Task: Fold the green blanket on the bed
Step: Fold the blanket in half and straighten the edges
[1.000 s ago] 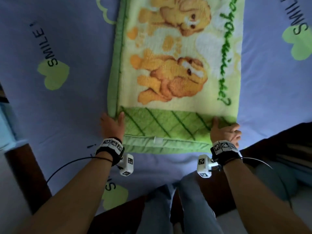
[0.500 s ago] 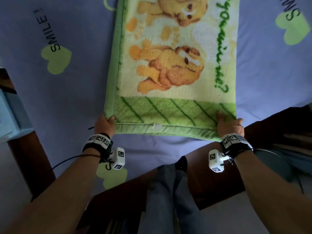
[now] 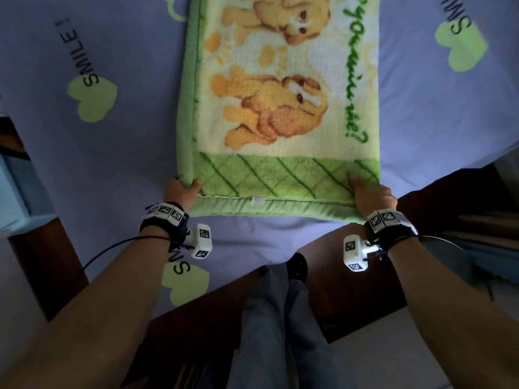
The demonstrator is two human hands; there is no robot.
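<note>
The green blanket [image 3: 280, 88] lies as a long folded strip on the bed, running away from me, with orange puppies and green script on its pale top. Its near end is a darker green quilted band with a satin hem. My left hand [image 3: 181, 192] grips the near left corner, thumb on top and fingers underneath. My right hand [image 3: 370, 196] grips the near right corner the same way. The near edge is raised a little off the sheet. Both wrists wear black bands with tagged white blocks.
The bed sheet [image 3: 112, 153] is lilac with green hearts and "SMILE!" print. The dark wooden bed frame [image 3: 351, 304] runs below the near edge, and my legs [image 3: 280, 332] stand against it. A pale blue box [image 3: 16, 192] sits at the far left.
Both hands went from resting at the blanket's near corners to gripping them, and the near edge has lifted slightly off the sheet. The view has shifted a little.
</note>
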